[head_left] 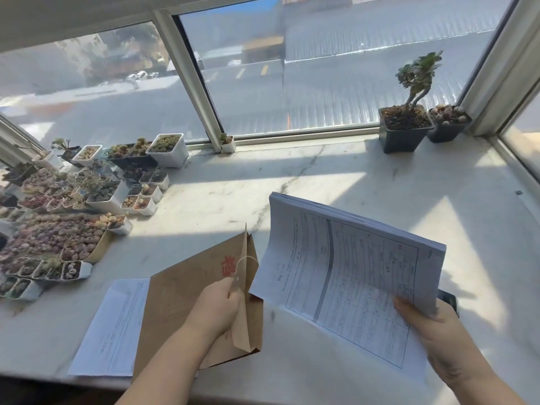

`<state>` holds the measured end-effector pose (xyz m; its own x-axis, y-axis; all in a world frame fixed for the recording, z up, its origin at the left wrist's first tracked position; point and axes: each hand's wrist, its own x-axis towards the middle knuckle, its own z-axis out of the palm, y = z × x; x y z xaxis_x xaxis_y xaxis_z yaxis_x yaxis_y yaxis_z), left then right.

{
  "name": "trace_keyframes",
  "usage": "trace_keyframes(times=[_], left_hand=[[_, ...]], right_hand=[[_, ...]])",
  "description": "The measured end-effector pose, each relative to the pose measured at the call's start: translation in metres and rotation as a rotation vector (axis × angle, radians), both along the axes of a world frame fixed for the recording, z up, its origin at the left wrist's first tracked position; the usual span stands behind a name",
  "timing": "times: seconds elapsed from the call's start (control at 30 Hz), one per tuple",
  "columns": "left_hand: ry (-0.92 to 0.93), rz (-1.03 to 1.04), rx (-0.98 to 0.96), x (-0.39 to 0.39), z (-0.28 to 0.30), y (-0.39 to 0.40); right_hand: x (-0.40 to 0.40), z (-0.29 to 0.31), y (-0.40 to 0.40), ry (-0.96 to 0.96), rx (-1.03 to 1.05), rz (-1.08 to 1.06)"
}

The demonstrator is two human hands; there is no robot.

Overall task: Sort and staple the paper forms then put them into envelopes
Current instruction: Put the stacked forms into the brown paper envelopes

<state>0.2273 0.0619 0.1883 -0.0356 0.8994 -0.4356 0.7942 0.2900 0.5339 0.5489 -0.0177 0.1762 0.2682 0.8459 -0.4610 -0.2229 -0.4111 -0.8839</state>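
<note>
Head view: white marble tabletop (336, 171) by a window, person working two-handed.
Step in hand: stuffing, by my read. Sorting and stapling of this bundle look done (no staple visible, so that's a guess).
Left hand (216, 308): fingers curled, pinching the raised flap of the brown kraft paper envelope (181, 302) to hold its mouth open. The envelope's body lies on the tabletop.
Right hand (438, 334): gripping the thick stack of white printed forms (350, 276) at its near right corner, thumb on top. The stack is lifted and tilted, its lower left corner just beside the envelope mouth, not yet inside.
Next move: lead that corner into the opening and slide the stack in flat. It's thick and sagging, so the flap needs to stay wide.
Loose sheet: one white printed form (114, 325) lies flat, partly under the envelope's left edge.
Hidden: envelope interior; print too small to read.
Hard to tell: small dark object (448, 299) behind the stack near the right hand, mostly covered. Possibly the stapler, can't confirm.
Clutter: trays of small potted succulents (73, 217) left of the envelope, well apart from the hands.
</note>
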Motion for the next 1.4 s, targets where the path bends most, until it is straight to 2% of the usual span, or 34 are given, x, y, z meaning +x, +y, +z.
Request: trace_keyframes(times=[0.17,0.37,0.53,0.73,0.83,0.97,1.1,1.23,1.33,1.4], left_hand=[[0.055,0.08,0.094,0.015,-0.009,0.0],[0.241,0.059,0.136,0.029,-0.03,-0.004],[0.235,0.043,0.191,0.029,-0.037,-0.018],[0.204,0.001,0.237,0.031,-0.031,-0.031],[0.204,-0.112,0.198,0.041,-0.022,-0.04],[0.194,-0.205,0.176,0.061,-0.005,-0.052],[0.296,-0.273,0.145,0.078,0.016,-0.046],[0.303,-0.354,0.144,0.1,0.037,-0.045],[0.299,-0.367,0.139,0.107,0.046,-0.043],[0.277,-0.334,0.134,0.099,0.049,-0.037]], right_hand=[[-0.032,0.019,-0.015,-0.093,0.046,0.065],[-0.067,0.025,-0.048,-0.227,-0.049,0.202],[-0.059,0.032,-0.057,-0.25,-0.034,0.282],[-0.029,0.023,-0.036,-0.367,-0.076,0.437],[-0.025,0.012,-0.024,-0.266,-0.12,0.439],[-0.04,0.004,-0.01,-0.017,-0.154,0.319],[-0.077,0.003,-0.001,0.049,-0.143,0.315],[-0.109,-0.003,0.015,-0.077,-0.154,0.355],[-0.115,-0.001,0.033,-0.284,-0.138,0.507],[-0.104,0.001,0.04,-0.34,-0.132,0.583]])
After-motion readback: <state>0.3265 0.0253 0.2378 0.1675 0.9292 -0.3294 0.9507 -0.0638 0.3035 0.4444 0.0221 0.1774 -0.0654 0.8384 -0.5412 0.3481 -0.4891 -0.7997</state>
